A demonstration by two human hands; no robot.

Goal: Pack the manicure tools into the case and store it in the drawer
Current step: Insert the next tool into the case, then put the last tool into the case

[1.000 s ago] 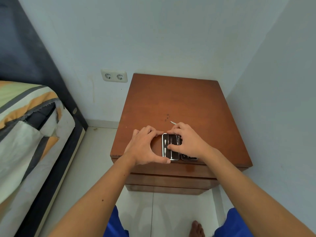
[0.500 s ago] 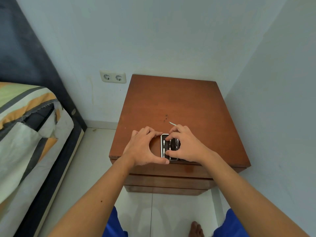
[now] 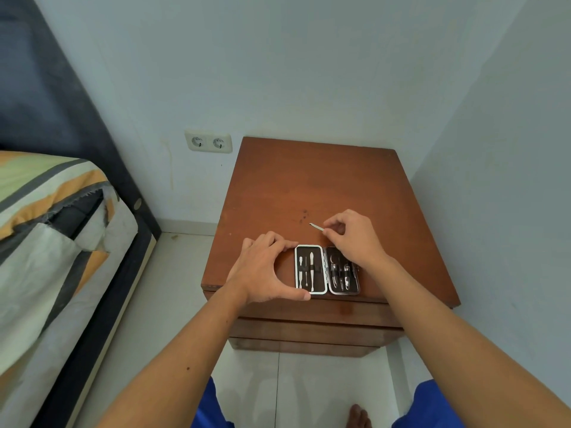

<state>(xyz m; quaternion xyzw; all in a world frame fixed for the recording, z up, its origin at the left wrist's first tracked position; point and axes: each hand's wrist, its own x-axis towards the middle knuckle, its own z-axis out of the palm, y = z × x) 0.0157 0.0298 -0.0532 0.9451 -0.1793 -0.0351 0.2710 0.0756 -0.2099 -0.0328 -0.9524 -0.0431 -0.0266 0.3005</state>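
Case (image 3: 327, 269) lies open flat at front edge of nightstand (image 3: 309, 180), most tools strapped in. Left hand (image 3: 262, 270) grips case's left edge, steadying. Right hand (image 3: 355, 239) pinches last loose tool (image 3: 315, 226) just behind case. Tool likely thin, stiff, light, slippery metal; pinch mid-shaft.

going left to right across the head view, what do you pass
bed → wall socket → left hand → open manicure case → right hand, pinching a thin metal tool → right wall
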